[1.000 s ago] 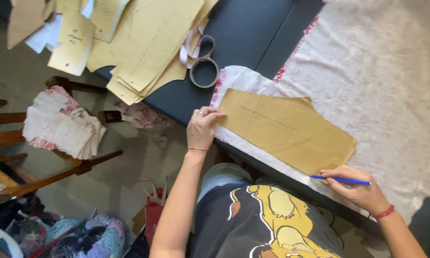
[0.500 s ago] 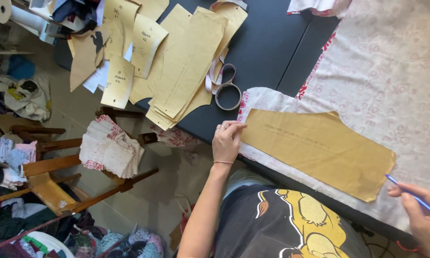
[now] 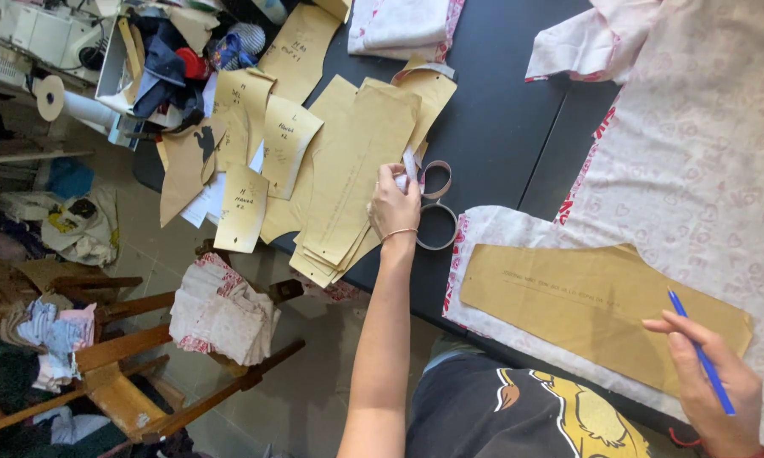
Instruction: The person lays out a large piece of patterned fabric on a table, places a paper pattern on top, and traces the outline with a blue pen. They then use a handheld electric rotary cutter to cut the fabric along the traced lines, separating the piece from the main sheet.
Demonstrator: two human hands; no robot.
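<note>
My left hand [image 3: 394, 206] lies on a stack of tan paper pattern pieces [image 3: 348, 170] on the black table [image 3: 501, 127]. Its fingers curl around the blade end of a pair of scissors [image 3: 437, 222], whose two big loop handles stick out to the right of the hand. My right hand [image 3: 711, 383] holds a blue pen [image 3: 701, 360] at the right end of a long tan pattern piece [image 3: 585, 297]. That piece lies flat on pale printed fabric with a red edge [image 3: 696, 170].
More loose pattern pieces [image 3: 242, 208] overhang the table's left edge. Folded pale cloth [image 3: 399, 25] lies at the far side. Below the table stand wooden chairs [image 3: 128, 356] with a folded fabric pile [image 3: 221, 309] and cluttered bins and clothes at the left.
My left hand has left the corner of the long pattern piece and moved up-left to the scissors. The right hand keeps the pen at the piece's right end. The view has shifted.
</note>
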